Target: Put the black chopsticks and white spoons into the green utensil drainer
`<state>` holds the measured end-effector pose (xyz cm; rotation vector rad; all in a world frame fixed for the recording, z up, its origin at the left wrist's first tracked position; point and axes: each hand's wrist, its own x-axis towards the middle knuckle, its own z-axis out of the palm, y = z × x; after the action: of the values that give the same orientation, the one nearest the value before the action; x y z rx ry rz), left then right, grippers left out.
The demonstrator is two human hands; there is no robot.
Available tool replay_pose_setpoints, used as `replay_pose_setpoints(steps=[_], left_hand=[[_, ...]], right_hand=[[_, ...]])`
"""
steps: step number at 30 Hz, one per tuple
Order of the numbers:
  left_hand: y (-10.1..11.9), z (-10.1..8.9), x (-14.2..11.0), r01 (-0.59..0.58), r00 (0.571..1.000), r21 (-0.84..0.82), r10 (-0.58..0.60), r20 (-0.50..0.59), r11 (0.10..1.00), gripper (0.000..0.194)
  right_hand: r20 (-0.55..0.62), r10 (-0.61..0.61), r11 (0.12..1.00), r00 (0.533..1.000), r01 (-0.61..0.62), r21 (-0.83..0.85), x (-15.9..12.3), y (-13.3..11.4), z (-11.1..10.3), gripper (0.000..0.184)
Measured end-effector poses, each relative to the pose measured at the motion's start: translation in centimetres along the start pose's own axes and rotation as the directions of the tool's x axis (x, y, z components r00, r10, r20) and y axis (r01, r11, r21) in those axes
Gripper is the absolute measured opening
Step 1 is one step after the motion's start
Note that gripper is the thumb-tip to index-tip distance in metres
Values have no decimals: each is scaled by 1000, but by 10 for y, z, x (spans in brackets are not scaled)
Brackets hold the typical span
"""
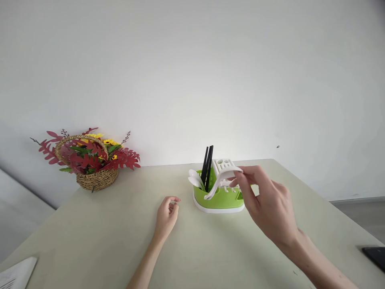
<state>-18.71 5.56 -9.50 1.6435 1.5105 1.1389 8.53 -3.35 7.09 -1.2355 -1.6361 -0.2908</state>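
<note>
My right hand (267,200) pinches one end of a white soup spoon (221,178) between thumb and fingers. The spoon is held in the air, in front of a green and white utensil holder (221,199), and hides part of it. In the holder's left part stand black chopsticks (207,166) and two white spoons (195,179). A white slotted rack (223,161) rises at its back right. My left hand (167,214) rests on the table to the left of the holder, fingers loosely curled and apart, with nothing visible in them.
A wicker basket (98,180) with red leaves and yellow flowers stands at the back left of the pale table (114,237). A white object with dark lines (18,275) lies at the front left corner, a black flat object (375,256) at the right edge. A wall closes off the back.
</note>
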Motion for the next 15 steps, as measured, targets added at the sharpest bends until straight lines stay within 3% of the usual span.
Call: replay_pose_setpoints(steps=[4, 10, 15], left_hand=[[-2, 1, 0, 5, 1000, 9, -5, 11, 1000, 24], [-2, 2, 0, 0, 1000, 27, -1, 16, 1000, 23], [-3, 3, 0, -8, 1000, 29, 7, 24, 1000, 23]], right_hand=[[-63, -169, 975, 984, 157, -157, 8, 9, 12, 14], [-18, -356, 928, 934, 351, -128, 6, 26, 39, 7], [28, -410, 906, 912, 411, -99, -3, 33, 57, 12]])
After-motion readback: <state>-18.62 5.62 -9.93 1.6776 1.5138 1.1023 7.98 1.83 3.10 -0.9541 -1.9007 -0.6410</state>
